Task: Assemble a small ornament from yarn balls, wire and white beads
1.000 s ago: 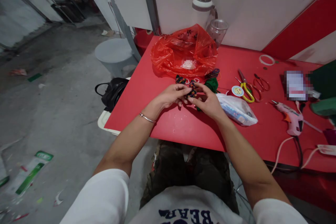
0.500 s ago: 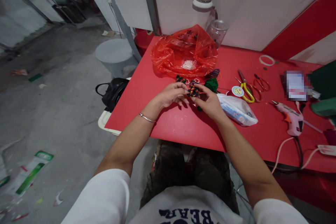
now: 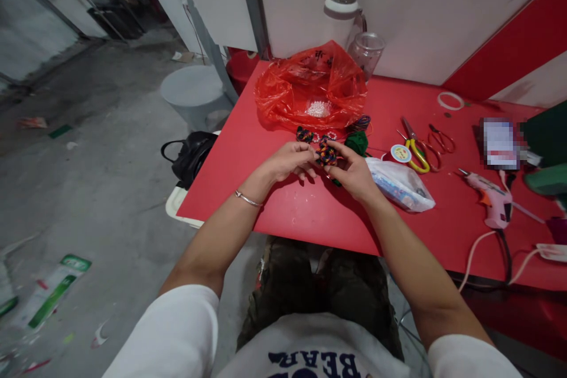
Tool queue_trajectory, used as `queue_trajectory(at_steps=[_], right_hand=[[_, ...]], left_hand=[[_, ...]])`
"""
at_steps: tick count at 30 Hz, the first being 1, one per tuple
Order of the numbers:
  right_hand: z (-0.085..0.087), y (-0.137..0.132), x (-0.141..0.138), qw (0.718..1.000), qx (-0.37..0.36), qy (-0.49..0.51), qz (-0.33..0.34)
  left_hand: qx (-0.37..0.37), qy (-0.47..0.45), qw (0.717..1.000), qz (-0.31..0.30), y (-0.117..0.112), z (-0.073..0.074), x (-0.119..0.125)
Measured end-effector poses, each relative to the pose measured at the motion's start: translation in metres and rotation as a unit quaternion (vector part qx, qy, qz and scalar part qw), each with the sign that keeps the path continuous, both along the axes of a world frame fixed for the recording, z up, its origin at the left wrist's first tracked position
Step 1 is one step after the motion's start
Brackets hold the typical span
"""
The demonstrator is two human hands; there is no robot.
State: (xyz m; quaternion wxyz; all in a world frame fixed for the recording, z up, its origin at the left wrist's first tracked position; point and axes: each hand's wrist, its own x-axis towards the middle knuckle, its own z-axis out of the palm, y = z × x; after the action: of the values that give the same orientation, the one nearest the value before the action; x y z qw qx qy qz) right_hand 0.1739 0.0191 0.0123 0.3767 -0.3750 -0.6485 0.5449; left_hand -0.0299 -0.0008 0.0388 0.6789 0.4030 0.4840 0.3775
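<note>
Between my two hands is a small multicoloured knotted yarn piece (image 3: pixel 326 154), dark with orange, red and blue flecks. My right hand (image 3: pixel 352 172) grips it from the right, thumb below and index finger on top. My left hand (image 3: pixel 290 163) pinches at its left edge, thumb and index finger together; what lies in that pinch is too small to make out. A similar yarn piece (image 3: pixel 303 134) rests on the table just beyond my left fingers. Green yarn (image 3: pixel 357 143) lies past my right hand, and small beaded rings (image 3: pixel 331 136) sit behind the held piece.
A red plastic bag (image 3: pixel 283 94) with white beads (image 3: pixel 319 108) stands behind my hands on the red table (image 3: pixel 319 218). To the right are a white plastic bag (image 3: pixel 401 186), a thread spool (image 3: pixel 401 154), yellow-handled pliers (image 3: pixel 417 156), scissors (image 3: pixel 432 156) and a pink glue gun (image 3: pixel 489 198).
My left fingers have closed in slightly, thumb and index now nearer together at the yarn piece's edge. The yarn piece has turned a little; my right hand keeps its grip.
</note>
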Motion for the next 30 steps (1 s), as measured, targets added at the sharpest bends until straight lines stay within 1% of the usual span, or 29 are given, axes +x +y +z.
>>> queue_trajectory(at_steps=[4, 10, 20, 23, 27, 30], right_hand=[[-0.001, 0.0, 0.0, 1.0, 0.011, 0.005, -0.005], [0.0, 0.0, 0.0, 1.0, 0.015, 0.0, 0.002], [0.001, -0.002, 0.0, 1.0, 0.009, -0.013, -0.01], [0.002, -0.002, 0.0, 1.0, 0.009, -0.012, -0.012], [0.002, -0.001, 0.0, 1.0, 0.012, -0.014, -0.017], [0.002, -0.002, 0.0, 1.0, 0.012, -0.008, -0.012]], left_hand=[[0.003, 0.008, 1.0, -0.029, 0.0, -0.003, -0.001], [0.012, 0.004, 0.999, -0.03, 0.0, -0.007, -0.003], [0.021, 0.013, 0.999, -0.043, 0.0, -0.009, -0.003], [0.007, 0.012, 0.999, -0.033, 0.0, -0.007, -0.002], [-0.012, -0.01, 1.0, 0.003, 0.001, -0.001, 0.001], [-0.015, -0.025, 1.0, 0.01, 0.002, 0.001, 0.002]])
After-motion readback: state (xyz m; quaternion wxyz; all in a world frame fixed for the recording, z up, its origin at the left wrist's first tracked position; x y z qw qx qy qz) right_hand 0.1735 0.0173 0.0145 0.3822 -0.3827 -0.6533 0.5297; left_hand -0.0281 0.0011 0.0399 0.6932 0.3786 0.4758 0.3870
